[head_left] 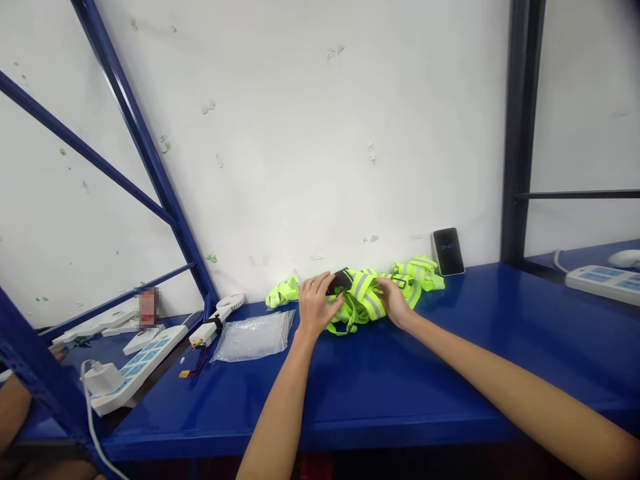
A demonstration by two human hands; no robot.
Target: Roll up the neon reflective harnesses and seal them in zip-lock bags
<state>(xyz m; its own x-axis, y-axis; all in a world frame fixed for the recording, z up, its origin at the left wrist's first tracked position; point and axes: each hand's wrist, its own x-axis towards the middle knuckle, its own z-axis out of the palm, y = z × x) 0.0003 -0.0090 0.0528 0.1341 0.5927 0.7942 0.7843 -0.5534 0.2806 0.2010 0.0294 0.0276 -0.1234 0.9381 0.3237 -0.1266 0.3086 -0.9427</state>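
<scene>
A tangle of neon-yellow reflective straps with grey stripes (pixel 370 303) lies on the blue shelf against the wall. My left hand (pixel 315 303) is curled at the tangle's left side, fingers and thumb closed around a black piece (pixel 340 281) among the straps. At the other side, my right hand (pixel 396 305) bends inward with its fingertips on a yellow band; some of its fingers are hidden behind the strap. Another bunched yellow strap (pixel 283 293) lies left of my left hand, and more of the same (pixel 420 272) is heaped behind my right hand.
A clear plastic bag (pixel 255 337) lies to the left. Beside it are a small white fan (pixel 230 305) and a loose connector with wires (pixel 193 370). A phone (pixel 449 251) leans on the wall. Power strips (pixel 140 370) and blue posts (pixel 150 153) stand left; someone's arm (pixel 13 407) shows at far left.
</scene>
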